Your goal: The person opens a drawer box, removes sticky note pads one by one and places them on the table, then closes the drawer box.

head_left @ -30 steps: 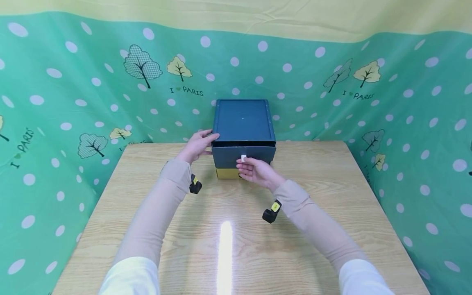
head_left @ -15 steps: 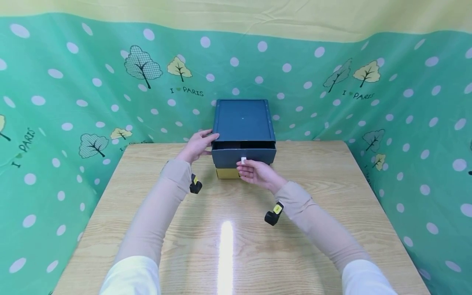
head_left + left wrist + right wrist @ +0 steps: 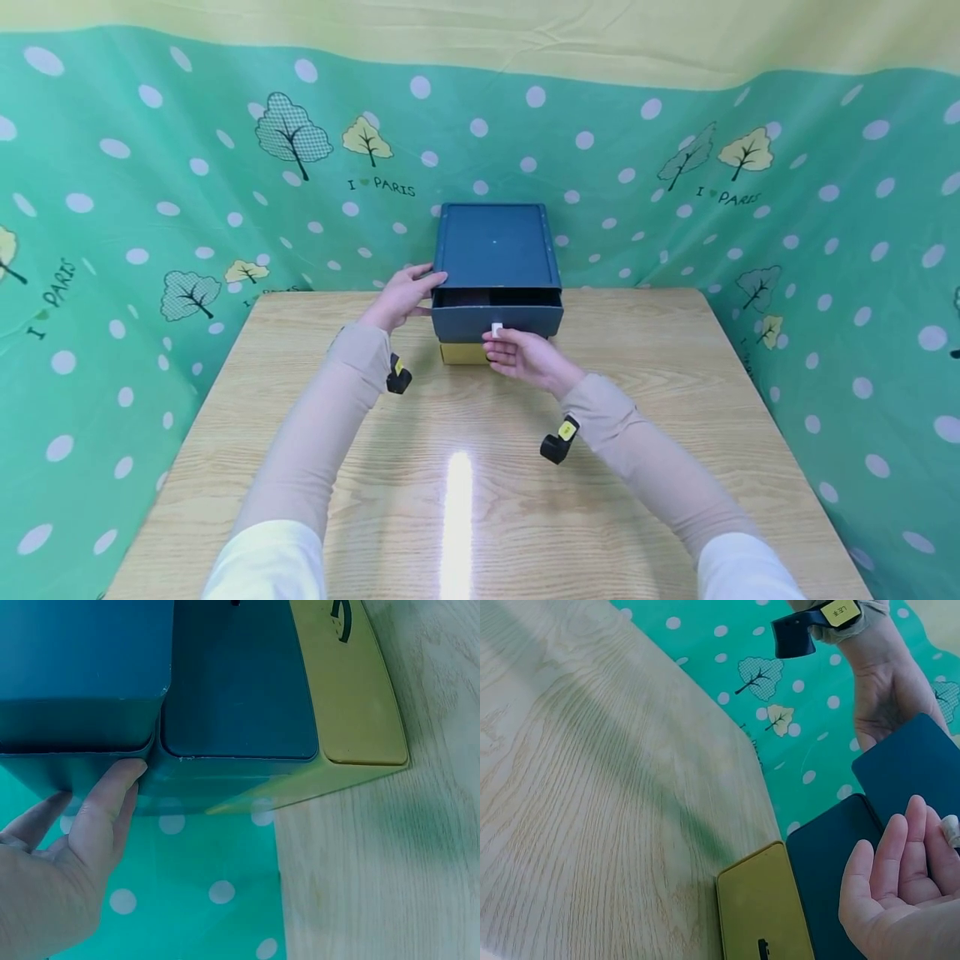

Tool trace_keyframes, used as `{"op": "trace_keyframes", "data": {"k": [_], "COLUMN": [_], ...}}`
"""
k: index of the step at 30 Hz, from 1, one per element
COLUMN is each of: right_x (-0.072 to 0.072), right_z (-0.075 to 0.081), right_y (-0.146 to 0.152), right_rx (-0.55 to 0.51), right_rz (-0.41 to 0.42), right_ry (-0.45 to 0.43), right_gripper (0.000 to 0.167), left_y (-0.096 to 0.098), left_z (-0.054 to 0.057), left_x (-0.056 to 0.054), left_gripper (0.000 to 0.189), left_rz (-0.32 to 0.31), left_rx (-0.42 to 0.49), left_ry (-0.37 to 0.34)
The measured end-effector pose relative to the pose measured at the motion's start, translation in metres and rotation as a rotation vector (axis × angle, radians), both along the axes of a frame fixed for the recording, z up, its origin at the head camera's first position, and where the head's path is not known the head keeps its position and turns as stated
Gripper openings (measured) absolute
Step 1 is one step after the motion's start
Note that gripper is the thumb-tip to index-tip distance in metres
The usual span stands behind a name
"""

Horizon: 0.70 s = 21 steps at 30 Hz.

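A dark blue drawer cabinet [image 3: 492, 246] stands at the back of the wooden table. Its top drawer [image 3: 465, 322] is partly pulled out, and a dark gap shows behind its front. My right hand [image 3: 530, 354] pinches the small white pull tab [image 3: 497, 329] on that drawer front. My left hand [image 3: 403, 298] rests on the cabinet's upper left side, thumb near the top edge and fingers extended along the side. Below in the left wrist view are a second blue drawer [image 3: 232, 682], flush, and a yellow drawer [image 3: 352, 690]. What the open drawer holds cannot be made out.
Under everything lies a light wooden table [image 3: 360, 500] with a bright strip of reflected light [image 3: 458, 525]. A green dotted curtain [image 3: 630, 208] with printed trees hangs behind and at both sides, close to the cabinet's back.
The top drawer has come a little further out toward me, widening the dark gap. My right hand moved back with the tab; my left hand stayed on the cabinet.
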State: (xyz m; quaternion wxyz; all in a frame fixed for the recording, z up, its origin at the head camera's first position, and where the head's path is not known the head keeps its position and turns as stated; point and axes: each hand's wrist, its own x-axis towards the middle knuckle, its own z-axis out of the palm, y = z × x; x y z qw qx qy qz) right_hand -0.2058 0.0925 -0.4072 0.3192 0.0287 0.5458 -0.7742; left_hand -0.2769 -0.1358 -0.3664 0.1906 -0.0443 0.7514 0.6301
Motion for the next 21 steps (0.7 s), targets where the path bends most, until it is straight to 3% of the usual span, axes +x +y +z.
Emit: {"op": "trace_keyframes", "data": {"k": [21], "right_x": [0.0094], "right_z": [0.002], "right_y": [0.0031], "right_rx": [-0.034], "right_rz": [0.031], "right_ry": [0.017], "right_gripper": [0.025], "left_y": [0.0], "left_z": [-0.0003], "left_x": [0.0011], "left_gripper": [0.067], "left_rz": [0.0], "left_rx": [-0.017], "left_ry": [0.015]}}
